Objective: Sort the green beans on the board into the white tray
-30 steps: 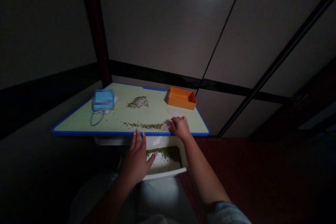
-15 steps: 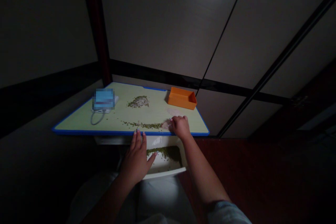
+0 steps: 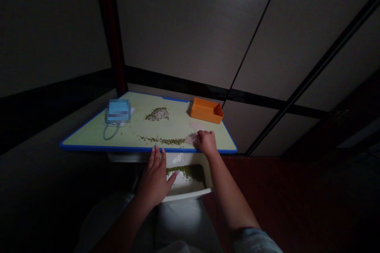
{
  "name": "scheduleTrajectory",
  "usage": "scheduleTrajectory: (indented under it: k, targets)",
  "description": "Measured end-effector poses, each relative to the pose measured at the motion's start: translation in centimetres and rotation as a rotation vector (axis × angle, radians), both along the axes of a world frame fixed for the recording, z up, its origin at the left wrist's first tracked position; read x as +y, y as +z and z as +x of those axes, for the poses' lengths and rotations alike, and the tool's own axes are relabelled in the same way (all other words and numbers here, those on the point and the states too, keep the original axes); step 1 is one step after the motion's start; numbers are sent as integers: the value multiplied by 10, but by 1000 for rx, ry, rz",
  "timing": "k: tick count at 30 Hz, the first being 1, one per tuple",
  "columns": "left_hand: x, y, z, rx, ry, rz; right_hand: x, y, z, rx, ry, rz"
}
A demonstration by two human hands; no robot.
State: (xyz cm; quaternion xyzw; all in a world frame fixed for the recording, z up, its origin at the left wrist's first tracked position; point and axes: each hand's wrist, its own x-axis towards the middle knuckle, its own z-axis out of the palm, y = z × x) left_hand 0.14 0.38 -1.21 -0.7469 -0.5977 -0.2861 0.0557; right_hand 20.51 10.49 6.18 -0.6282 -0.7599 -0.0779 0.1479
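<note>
My right hand point(image 3: 207, 142) rests near the front right of the pale green tabletop point(image 3: 175, 128), its fingers curled together; what they hold, if anything, is hidden. Just left of its fingers lies a small whitish heap of grains point(image 3: 190, 138). From there a line of small green beans point(image 3: 169, 141) runs left along the front edge. My left hand point(image 3: 156, 180) is open, fingertips on the blue table edge and thumb spread over a white tub point(image 3: 187, 196). Inside the tub lie many green beans point(image 3: 194, 172), mostly toward its back and right.
A mixed pile of green beans and whitish grains point(image 3: 157, 114) lies at the table's back middle. An orange open box point(image 3: 207, 111) stands at the back right. On the left sits a blurred-out blue device point(image 3: 118, 111) with a looped cable point(image 3: 111, 133). Cabinet panels point(image 3: 184, 31) rise behind.
My right hand has shifted slightly to the right, and more of the whitish heap beside its fingers shows. My left hand stays in place.
</note>
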Motion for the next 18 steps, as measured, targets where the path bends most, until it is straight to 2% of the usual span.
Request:
scheduleTrajectory:
  k: [10, 18]
  targets:
    - [1, -3, 0, -23, 4, 7, 3, 1, -8, -26, -27, 6]
    - [0, -1, 1, -17, 4, -17, 4, -1, -11, 16, 28, 12]
